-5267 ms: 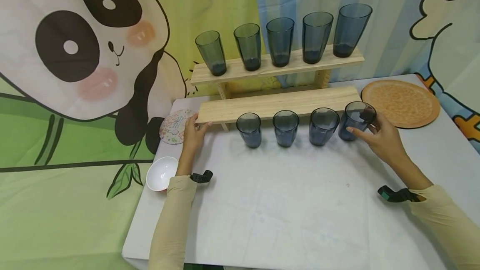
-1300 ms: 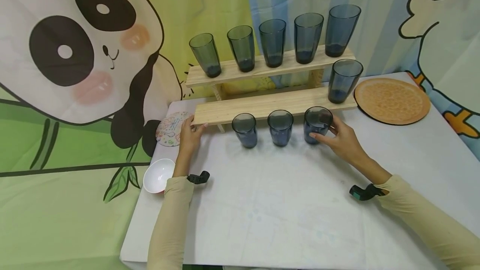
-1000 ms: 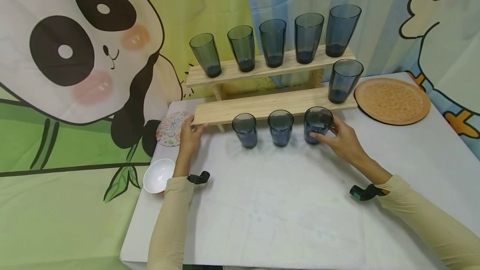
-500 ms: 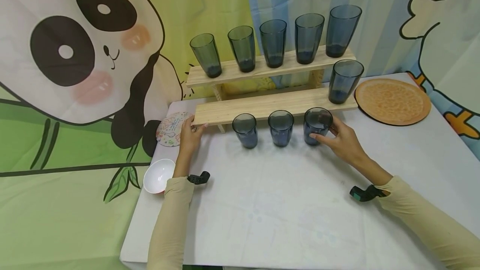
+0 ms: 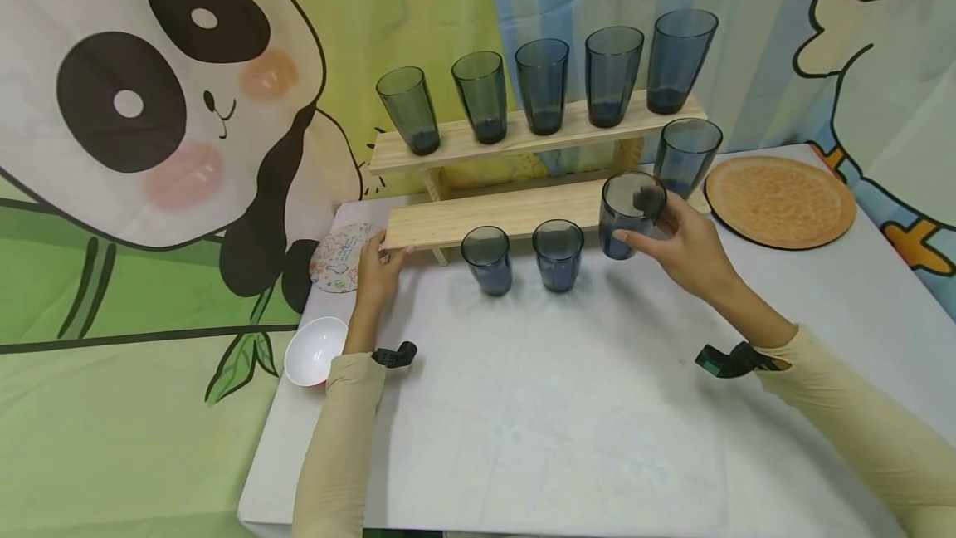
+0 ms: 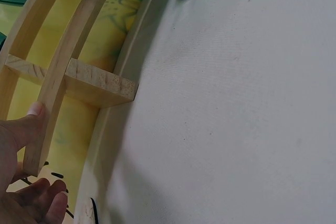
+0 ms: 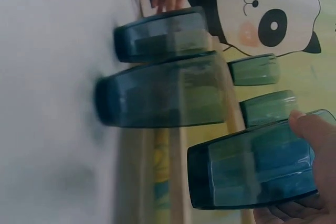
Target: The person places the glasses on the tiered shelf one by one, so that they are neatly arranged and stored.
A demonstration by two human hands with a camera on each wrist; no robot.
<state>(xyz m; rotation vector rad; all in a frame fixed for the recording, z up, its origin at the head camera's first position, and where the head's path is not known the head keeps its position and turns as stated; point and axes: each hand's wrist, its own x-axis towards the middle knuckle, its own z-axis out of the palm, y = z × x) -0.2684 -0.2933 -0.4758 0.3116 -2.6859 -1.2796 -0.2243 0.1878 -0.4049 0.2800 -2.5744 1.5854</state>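
Observation:
My right hand point(image 5: 695, 251) grips a blue-grey drinking glass point(image 5: 621, 227), thumb on the near side. The right wrist view shows this glass with its base raised off the table. My left hand point(image 5: 378, 272) holds the left end of the two-tier wooden shelf's lower board point(image 5: 485, 219); in the left wrist view its thumb presses on the board's front face. One glass point(image 5: 685, 152) stands at the right end of that board, partly behind the held one. Two more, a left glass point(image 5: 488, 266) and a right glass point(image 5: 558, 262), stand upright on the table before the shelf.
Several matching glasses stand in a row along the upper board point(image 5: 460, 144). A round tan mat point(image 5: 780, 202) lies right of the shelf. On the left are a patterned round mat point(image 5: 336, 260) and a white bowl point(image 5: 315, 351). Printed curtains hang close behind.
Earlier, my right hand set the rightmost glass on the lower board, then took hold of the adjacent one. Within the last half second that glass has risen off the table. My left hand stays put.

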